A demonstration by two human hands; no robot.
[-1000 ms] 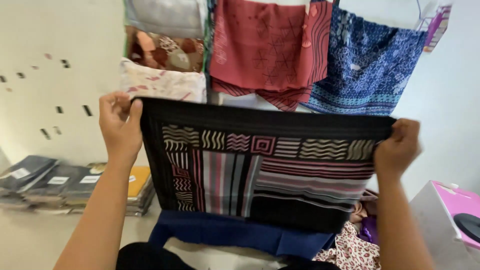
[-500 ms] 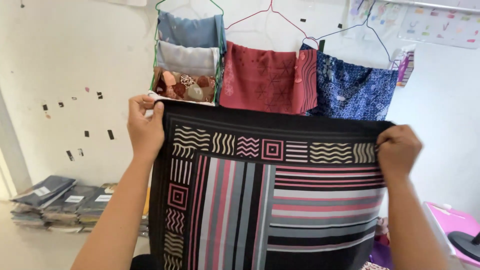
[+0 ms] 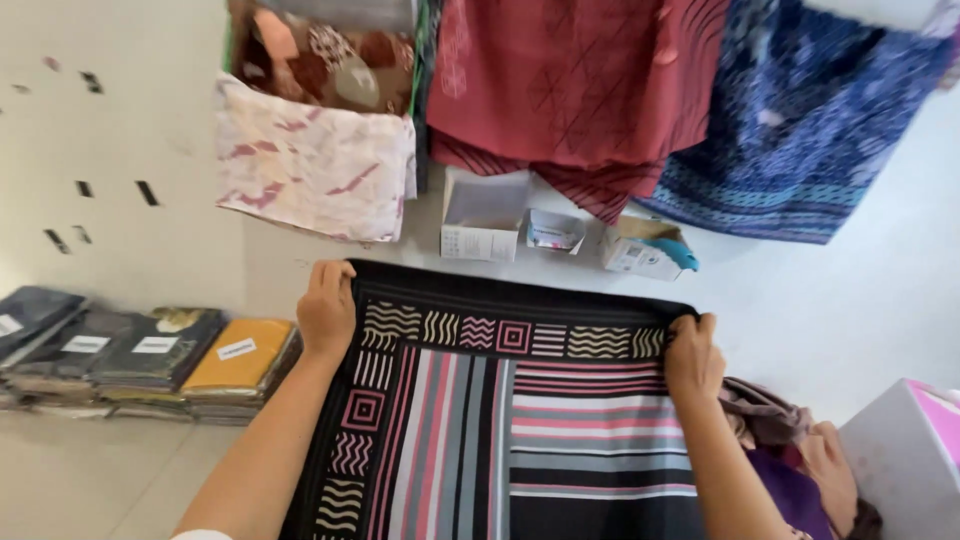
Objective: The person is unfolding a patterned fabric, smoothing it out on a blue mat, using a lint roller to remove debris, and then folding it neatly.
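Black scarf (image 3: 500, 420) with pink, grey and white stripes and a patterned border, stretched flat and wide between both hands, low in the middle of the view. Left hand (image 3: 327, 308) clamped on the top left corner, fingers curled over the black edge, thumb tucked behind the cloth. Right hand (image 3: 693, 352) gripping the top right corner the same way, fingers folded over the hem. Top edge pulled nearly straight from one fist to the other.

Just above the scarf, between the two hands, three small cardboard boxes (image 3: 485, 215) in a row against the wall. Higher up, over the left hand, a cream cloth with pink streaks (image 3: 315, 170) hanging, a brown flowered cloth (image 3: 330, 55) above it. Above the middle, a red cloth (image 3: 570, 90) hanging in folds. Over the right hand, a blue patterned cloth (image 3: 800, 120).

Out to the left of the left hand, stacks of folded cloth (image 3: 150, 355) with white labels, the nearest one yellow. Down beside the right forearm, a heap of purple and brown fabric (image 3: 790, 450), and further right a pink and white box (image 3: 910, 450).
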